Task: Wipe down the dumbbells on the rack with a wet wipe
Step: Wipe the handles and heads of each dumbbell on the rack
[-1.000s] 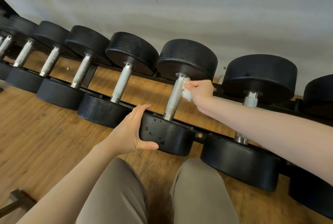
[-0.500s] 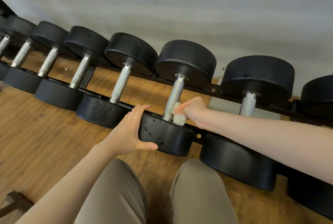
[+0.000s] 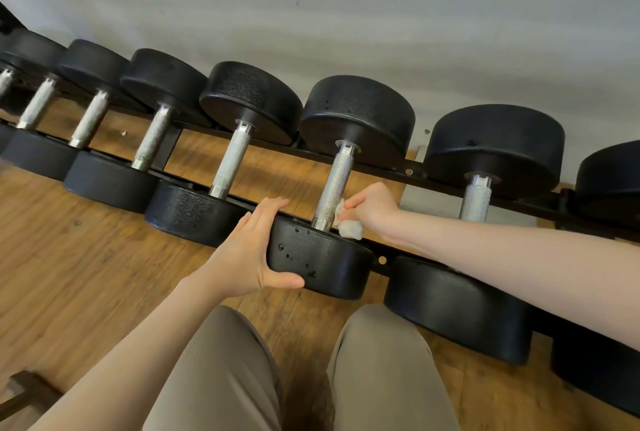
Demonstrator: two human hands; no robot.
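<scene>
Dumbbell (image 3: 332,188) lies on the rack (image 3: 408,172), fifth or so from left in the row, handle pointing away toward the wall. Looks heavy and rigid, rubbery black heads, knurled steel handle so not slippery; best steadied at the near head, no lifting needed. Wet wipe (image 3: 349,228) is soft, light, bunched up, just beside the handle's near end. Right hand (image 3: 372,207) reaches in from the right, forearm low across the next dumbbell, fingers curled and pinching the wipe against the handle. Left hand (image 3: 249,257) cups the near head's left edge, fingers straight over the top, thumb underneath, bracing it.
</scene>
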